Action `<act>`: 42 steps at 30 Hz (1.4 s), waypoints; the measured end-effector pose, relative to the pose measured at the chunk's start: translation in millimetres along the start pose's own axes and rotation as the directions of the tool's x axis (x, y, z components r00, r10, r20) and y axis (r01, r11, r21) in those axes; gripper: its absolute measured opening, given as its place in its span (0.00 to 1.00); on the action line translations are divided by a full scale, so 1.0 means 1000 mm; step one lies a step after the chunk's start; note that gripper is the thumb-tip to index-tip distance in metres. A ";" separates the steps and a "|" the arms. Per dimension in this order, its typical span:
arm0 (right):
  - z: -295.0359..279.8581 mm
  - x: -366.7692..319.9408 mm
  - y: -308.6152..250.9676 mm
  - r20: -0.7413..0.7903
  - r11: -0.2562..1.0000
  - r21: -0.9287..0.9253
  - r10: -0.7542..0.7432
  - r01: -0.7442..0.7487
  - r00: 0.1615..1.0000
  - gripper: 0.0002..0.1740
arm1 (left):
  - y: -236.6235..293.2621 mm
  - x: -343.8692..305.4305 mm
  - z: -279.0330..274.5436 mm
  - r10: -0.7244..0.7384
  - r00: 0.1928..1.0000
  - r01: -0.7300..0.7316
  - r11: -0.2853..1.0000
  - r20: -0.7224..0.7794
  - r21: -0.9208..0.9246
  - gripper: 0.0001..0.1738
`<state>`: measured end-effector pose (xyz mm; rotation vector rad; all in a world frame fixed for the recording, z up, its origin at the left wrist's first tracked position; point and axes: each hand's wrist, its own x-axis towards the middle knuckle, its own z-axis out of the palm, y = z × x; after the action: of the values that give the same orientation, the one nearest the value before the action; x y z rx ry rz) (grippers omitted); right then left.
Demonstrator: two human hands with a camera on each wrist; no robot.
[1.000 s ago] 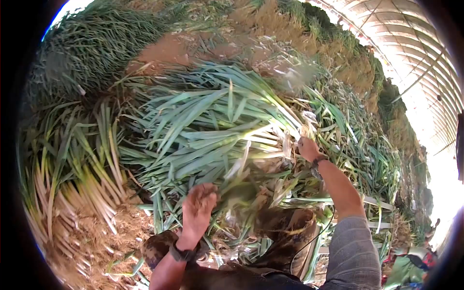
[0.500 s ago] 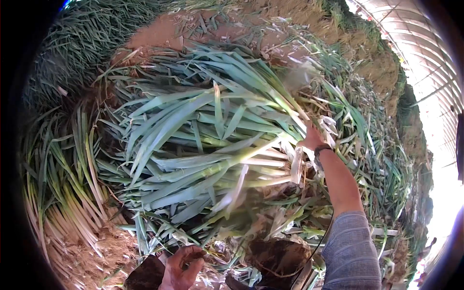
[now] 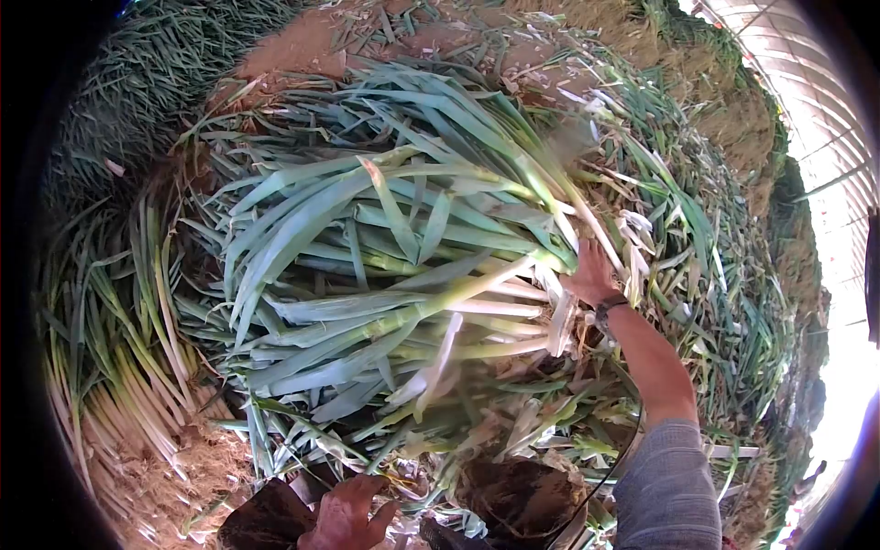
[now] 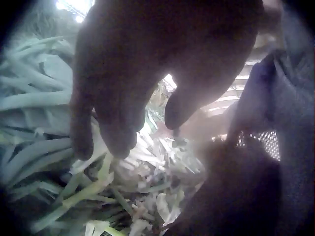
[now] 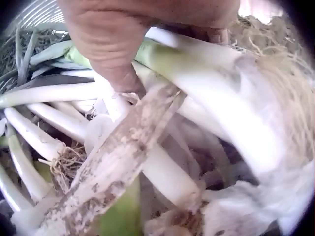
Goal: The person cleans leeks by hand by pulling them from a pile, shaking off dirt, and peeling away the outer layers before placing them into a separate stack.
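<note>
A big heap of leeks (image 3: 394,247) lies in front of me, green leaves to the left and white stalks to the right. My right hand (image 3: 596,273) is at the white ends of the upper stalks. In the right wrist view its thumb (image 5: 120,73) bends down over a thick white leek stalk (image 5: 211,93), and its fingertips show behind it. A brownish dry skin (image 5: 118,157) lies across the stalks below the thumb. Low in the head view, my left hand (image 3: 346,515) hangs beside my dark trouser leg (image 3: 266,518), fingers loosely bent and holding nothing.
More leeks with soil-covered roots (image 3: 137,403) lie at the left. Peeled leaves and trimmings (image 3: 697,275) cover the ground to the right and near my legs. Farther back are bare soil (image 3: 302,46) and a dense green pile (image 3: 156,82). An arched greenhouse frame (image 3: 825,101) rises at right.
My left hand has dropped down toward my legs. My right hand has gone from the root ends onto the white stalks, its fingers reaching farther up. The head view has shifted.
</note>
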<state>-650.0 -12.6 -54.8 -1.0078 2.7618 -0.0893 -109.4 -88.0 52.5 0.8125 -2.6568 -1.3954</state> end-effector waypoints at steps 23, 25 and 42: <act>-0.038 -0.017 -0.043 0.238 0.917 0.393 -0.034 -0.064 0.971 0.60 | -0.008 -0.005 0.009 -0.010 0.930 -0.045 0.989 0.367 0.142 0.18; -0.087 -0.074 -0.103 0.543 0.887 0.411 -0.052 -0.212 0.838 0.60 | -0.016 -0.009 0.016 -0.047 0.918 -0.011 0.990 0.394 0.144 0.18; 0.025 -0.074 -0.103 -0.004 0.773 0.623 -0.153 0.122 0.988 0.56 | 0.002 -0.035 0.013 0.213 0.926 -0.286 0.935 0.312 0.210 0.17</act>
<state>-524.7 -43.5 -54.3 -0.9842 2.3220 -0.9236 -83.7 -61.6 53.5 0.2736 -3.0666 -1.2074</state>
